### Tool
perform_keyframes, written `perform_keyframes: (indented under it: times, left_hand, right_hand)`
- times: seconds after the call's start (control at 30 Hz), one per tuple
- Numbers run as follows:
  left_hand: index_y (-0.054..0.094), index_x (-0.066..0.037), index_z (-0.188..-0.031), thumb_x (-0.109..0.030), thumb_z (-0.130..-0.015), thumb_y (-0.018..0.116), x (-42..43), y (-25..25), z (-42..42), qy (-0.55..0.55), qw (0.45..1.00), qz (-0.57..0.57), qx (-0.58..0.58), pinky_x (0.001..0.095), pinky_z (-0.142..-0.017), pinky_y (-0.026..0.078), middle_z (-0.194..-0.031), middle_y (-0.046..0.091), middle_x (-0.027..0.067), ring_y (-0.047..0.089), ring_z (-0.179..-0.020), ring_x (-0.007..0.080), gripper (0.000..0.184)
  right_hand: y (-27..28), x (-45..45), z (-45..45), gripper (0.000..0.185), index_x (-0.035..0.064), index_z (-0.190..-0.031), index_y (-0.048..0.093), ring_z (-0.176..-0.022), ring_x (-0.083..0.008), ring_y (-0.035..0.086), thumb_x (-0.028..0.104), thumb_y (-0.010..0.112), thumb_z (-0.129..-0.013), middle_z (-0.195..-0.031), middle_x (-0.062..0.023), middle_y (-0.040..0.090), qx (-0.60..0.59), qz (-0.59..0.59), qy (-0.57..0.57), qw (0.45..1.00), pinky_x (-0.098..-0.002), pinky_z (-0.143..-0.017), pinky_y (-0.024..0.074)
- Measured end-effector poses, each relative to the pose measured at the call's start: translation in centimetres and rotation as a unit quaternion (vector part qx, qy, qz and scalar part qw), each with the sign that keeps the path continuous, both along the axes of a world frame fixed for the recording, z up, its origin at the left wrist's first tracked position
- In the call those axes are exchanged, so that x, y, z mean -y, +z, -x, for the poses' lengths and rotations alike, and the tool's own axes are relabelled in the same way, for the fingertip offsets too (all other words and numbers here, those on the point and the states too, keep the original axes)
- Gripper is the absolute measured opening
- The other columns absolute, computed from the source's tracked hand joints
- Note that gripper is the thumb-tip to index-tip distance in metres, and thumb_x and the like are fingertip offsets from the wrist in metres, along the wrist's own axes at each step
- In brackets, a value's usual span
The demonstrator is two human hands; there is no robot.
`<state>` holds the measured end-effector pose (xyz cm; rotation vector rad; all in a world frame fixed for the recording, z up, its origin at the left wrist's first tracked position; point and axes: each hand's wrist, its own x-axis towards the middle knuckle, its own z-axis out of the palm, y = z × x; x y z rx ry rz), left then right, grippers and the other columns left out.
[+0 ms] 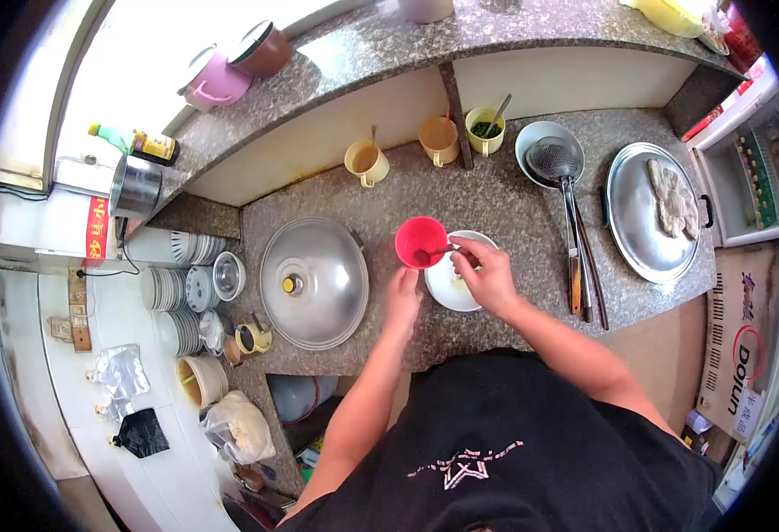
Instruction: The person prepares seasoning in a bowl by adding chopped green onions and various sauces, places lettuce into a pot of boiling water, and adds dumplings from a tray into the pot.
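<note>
My left fingers (405, 280) clamp a red cup (418, 229); my right fingers (473, 252) pinch a spoon (442, 251).
Cup: held mouth up, presumably steadied for the spoon inside. White bowl (448, 293): on the surface (531, 232), just below my right fingers, likely for easy reach. Domed lid (320, 312): left. Strainer (553, 158): right, handle towards me, apparently for ready grasping.

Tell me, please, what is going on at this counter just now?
The person's left hand holds a red cup, and the right hand holds a spoon with its end inside it. A white bowl sits on the counter, partly hidden by the right hand. A metal lid lies farther left.
</note>
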<state>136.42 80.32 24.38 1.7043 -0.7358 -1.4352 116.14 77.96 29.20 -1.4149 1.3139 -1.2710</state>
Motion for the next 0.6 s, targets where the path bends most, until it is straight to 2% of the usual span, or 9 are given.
perform_keyframes:
  times: [0.07, 0.1, 0.2, 0.23, 0.3, 0.4, 0.5, 0.57, 0.6]
  left_hand:
    - [0.066, -0.016, -0.121, -0.035, -0.110, 0.061, 1.7, 0.0, -0.4, 0.023, 0.998, -0.027, -0.046, 0.0223, -0.055, 0.034, -0.084, 0.052, -0.0076, 0.048, -0.066, 0.0054, 0.022]
    - [0.065, -0.015, -0.118, -0.036, -0.110, 0.062, 2.8, -0.5, -0.5, 0.041, 0.998, -0.028, -0.030, 0.0223, -0.052, 0.033, -0.084, 0.051, -0.0065, 0.047, -0.064, 0.0060, 0.023]
    - [0.063, -0.015, -0.112, -0.038, -0.110, 0.063, 6.8, -3.5, -2.3, 0.004, 0.999, -0.010, -0.046, 0.0233, -0.051, 0.032, -0.083, 0.050, -0.0058, 0.047, -0.063, 0.0068, 0.023]
    - [0.060, -0.017, -0.110, -0.039, -0.110, 0.062, 8.3, -4.0, -2.3, 0.018, 0.999, -0.036, -0.030, 0.0241, -0.050, 0.032, -0.083, 0.049, -0.0054, 0.046, -0.062, 0.0077, 0.023]
    - [0.060, -0.019, -0.112, -0.040, -0.110, 0.060, 11.7, -5.7, -2.4, 0.044, 0.998, -0.041, -0.020, 0.0250, -0.050, 0.033, -0.081, 0.049, -0.0058, 0.046, -0.062, 0.0082, 0.021]
    - [0.060, -0.021, -0.113, -0.038, -0.113, 0.056, 16.2, -6.8, -2.4, -0.034, 0.997, -0.012, -0.064, 0.0243, -0.053, 0.037, -0.083, 0.048, -0.0069, 0.042, -0.063, 0.0061, 0.018]
    - [0.060, -0.020, -0.114, -0.037, -0.113, 0.054, 21.0, -10.0, -2.2, -0.046, 0.997, -0.015, -0.062, 0.0243, -0.054, 0.038, -0.083, 0.050, -0.0064, 0.044, -0.064, 0.0067, 0.018]
    - [0.060, -0.013, -0.122, -0.039, -0.111, 0.057, 23.4, -11.1, -1.6, 0.014, 0.997, 0.000, -0.079, 0.0263, -0.060, 0.045, -0.092, 0.064, -0.0026, 0.064, -0.082, 0.0100, 0.029]
    - [0.060, -0.013, -0.122, -0.039, -0.111, 0.057, 24.2, -11.1, -1.7, 0.024, 0.997, 0.002, -0.074, 0.0263, -0.060, 0.045, -0.092, 0.064, -0.0026, 0.064, -0.082, 0.0100, 0.029]
  right_hand:
    - [-0.7, -0.1, 0.8, 0.032, 0.0060, -0.128, 0.075, -0.073, -0.0180, 0.072, 0.006, 0.076, -0.096, -0.091, -0.0125, 0.077, -0.013, -0.015, 0.004, 1.000, -0.0325, -0.068, 0.0592]
    - [-1.0, -0.4, 1.4, 0.033, 0.0059, -0.128, 0.075, -0.074, -0.0178, 0.072, 0.006, 0.075, -0.096, -0.091, -0.0123, 0.076, -0.024, -0.020, -0.011, 0.999, -0.0324, -0.069, 0.0595]
    - [-4.2, -1.8, 4.1, 0.030, 0.0054, -0.126, 0.076, -0.073, -0.0178, 0.072, 0.007, 0.075, -0.096, -0.093, -0.0129, 0.076, -0.051, -0.031, -0.053, 0.997, -0.0327, -0.068, 0.0598]
    - [-5.6, -2.6, 5.4, 0.028, 0.0051, -0.124, 0.076, -0.073, -0.0187, 0.072, 0.008, 0.075, -0.096, -0.094, -0.0135, 0.077, -0.069, -0.067, -0.065, 0.993, -0.0332, -0.068, 0.0598]
    - [-6.5, -4.2, 7.4, 0.026, 0.0048, -0.121, 0.077, -0.073, -0.0196, 0.072, 0.009, 0.076, -0.096, -0.095, -0.0140, 0.077, -0.097, -0.105, -0.092, 0.986, -0.0337, -0.069, 0.0599]
    - [-6.5, -7.2, 11.1, 0.022, 0.0034, -0.117, 0.077, -0.074, -0.0218, 0.072, 0.011, 0.075, -0.096, -0.096, -0.0154, 0.077, -0.161, -0.158, -0.115, 0.967, -0.0344, -0.070, 0.0597]
    - [-7.0, -8.9, 12.3, 0.020, 0.0023, -0.115, 0.078, -0.076, -0.0208, 0.073, 0.011, 0.074, -0.097, -0.097, -0.0160, 0.078, -0.133, -0.188, -0.148, 0.962, -0.0348, -0.071, 0.0581]
    - [-7.5, -9.2, 12.8, 0.021, 0.0026, -0.116, 0.078, -0.076, -0.0197, 0.072, 0.011, 0.073, -0.097, -0.096, -0.0152, 0.078, -0.136, -0.214, -0.147, 0.956, -0.0344, -0.071, 0.0578]
    - [-8.0, -9.3, 13.1, 0.021, 0.0029, -0.117, 0.078, -0.076, -0.0187, 0.072, 0.011, 0.072, -0.098, -0.096, -0.0144, 0.078, -0.141, -0.240, -0.154, 0.948, -0.0340, -0.071, 0.0575]
